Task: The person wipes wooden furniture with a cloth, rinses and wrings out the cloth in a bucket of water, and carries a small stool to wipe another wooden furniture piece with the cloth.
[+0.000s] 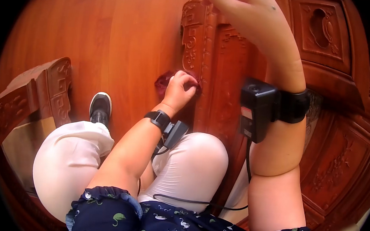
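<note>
My left hand (181,89) is closed on a dark red cloth (164,80), bunched up and pressed against the lower edge of a carved reddish-brown wooden panel (193,39). The fingers curl over the cloth and hide part of it. My right hand (235,5) reaches over the carved furniture at the top edge of the view. Its visible fingers stretch out to the left, apart from the cloth, and the rest of the hand is cut off. Nothing shows in it.
Carved wooden furniture (323,35) stands along the right side. A carved wooden piece (60,85) is at the left, near my shoe (101,105). Wooden floor (100,36) spreads ahead. Black devices (256,109) are strapped to both forearms, with a cable (200,201) across my lap.
</note>
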A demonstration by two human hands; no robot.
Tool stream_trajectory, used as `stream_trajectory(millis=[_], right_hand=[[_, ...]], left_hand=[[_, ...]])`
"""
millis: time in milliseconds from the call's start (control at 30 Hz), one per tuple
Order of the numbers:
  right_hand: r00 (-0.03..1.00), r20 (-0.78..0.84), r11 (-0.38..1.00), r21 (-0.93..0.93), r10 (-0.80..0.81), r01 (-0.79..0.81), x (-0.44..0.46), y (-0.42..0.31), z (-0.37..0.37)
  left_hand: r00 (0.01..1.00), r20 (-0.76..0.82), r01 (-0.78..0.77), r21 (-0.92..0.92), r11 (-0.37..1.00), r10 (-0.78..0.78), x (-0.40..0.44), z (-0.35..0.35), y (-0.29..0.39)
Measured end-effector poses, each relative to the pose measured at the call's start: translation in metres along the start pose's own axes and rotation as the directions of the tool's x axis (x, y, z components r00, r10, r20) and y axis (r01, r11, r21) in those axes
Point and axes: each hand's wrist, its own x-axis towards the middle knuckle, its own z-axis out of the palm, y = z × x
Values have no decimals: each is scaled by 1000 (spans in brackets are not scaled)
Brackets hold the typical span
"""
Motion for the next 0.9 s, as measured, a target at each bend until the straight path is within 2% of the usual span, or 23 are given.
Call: stream_trajectory(millis=[33,100,133,167,200,233,267,300,367,433,467,500,567,633,700,733,767,833,900], right_hand=[[1000,6,1000,-3,3,-3,1,1,-1],[981,60,981,45,186,-189,0,1,-2],[979,65,979,47,195,-198,1,4,-1],[991,56,992,24,119,-120,1,7,0],[998,48,999,1,41,-41,1,9,2],[997,55,999,0,53,-54,1,11,3],[997,68,999,-15,41,-40,2,11,3],[996,81,999,-30,28,-25,2,11,2],[996,79,998,-42,47,-44,1,8,2],[995,81,997,-50,63,-59,1,6,3],[993,98,996,-66,66,-60,2,6,3],[991,115,995,-82,72,-63,1,7,3],[992,121,998,-57,42,-35,1,9,5],[993,120,999,-33,10,-6,2,10,5],[991,107,992,-88,-77,86,1,13,4],[992,103,993,-88,-73,82,1,13,5],[992,114,996,-62,-49,56,3,13,5],[993,118,999,-35,-9,14,2,12,5],[989,110,990,-109,100,-88,3,8,4]], left_hand=[[1000,-2,4,-6,1000,-4,-1,0,-1],[998,-44,-43,48,998,45,-4,-1,-4],[994,-100,-38,71,997,45,-3,-3,-9],[982,-146,128,25,991,-123,-4,-3,-24],[932,-153,302,-175,937,-329,-3,-13,-33],[844,-118,452,-369,812,-523,-2,-22,-29],[798,46,550,-462,696,-601,-4,-26,-20],[797,51,553,-463,693,-602,-5,-24,-10],[838,185,523,-536,662,-513,-6,-17,1],[946,60,323,-292,900,-320,-5,-5,-8],[964,1,260,-190,947,-265,-7,2,-12],[978,-50,200,-80,976,-205,-7,4,-3],[967,-71,242,-45,969,-245,-8,7,2],[990,-91,113,40,993,-109,-7,7,-6],[952,-157,258,-60,964,-264,-8,9,-51],[848,-28,469,-426,774,-529,-9,-5,-40],[840,-59,475,-398,784,-539,-15,-10,-48],[797,-15,524,-480,704,-604,-17,-12,-40],[750,165,612,-538,579,-640,-15,-9,-18]])
